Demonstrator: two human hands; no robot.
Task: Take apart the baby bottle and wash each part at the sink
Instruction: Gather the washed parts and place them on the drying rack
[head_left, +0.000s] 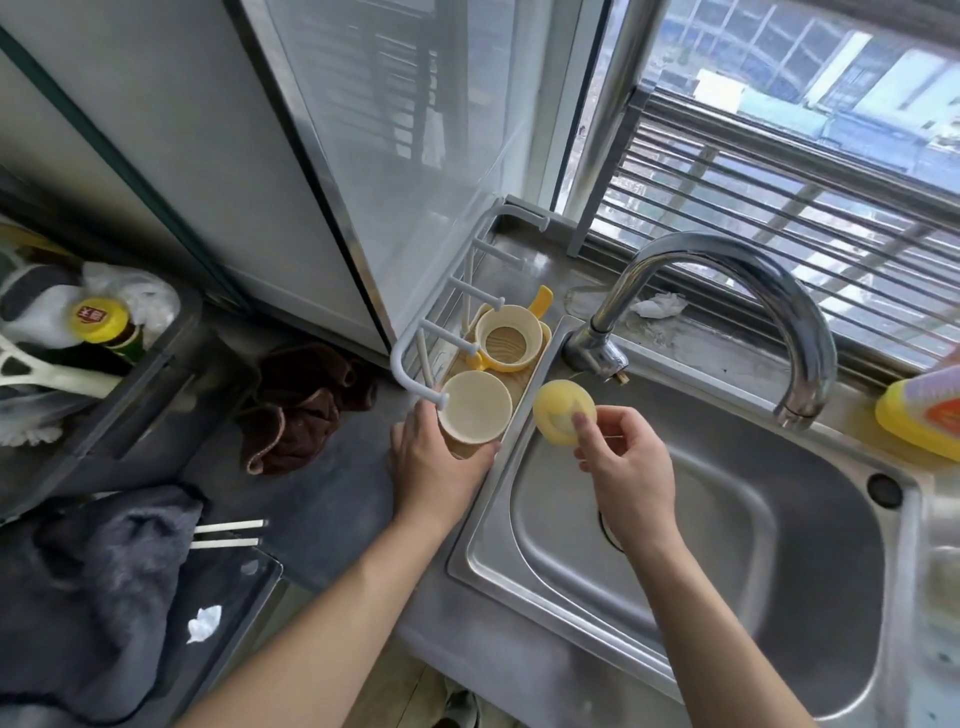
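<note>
Head view: we record left hand (436, 465) gripping the cream bottle body (474, 410), right hand (631, 470) pinching a yellow cap (558, 415) over the sink (779, 571).

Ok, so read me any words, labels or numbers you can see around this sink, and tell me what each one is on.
None can be quoted.
On the yellow bottle cap: a red label with white characters, too blurred to read.
On the yellow bottle by the sink: an orange and purple label, blurred and cut off, unreadable.
On the cream cup and the yellow round part: no print visible.
</note>
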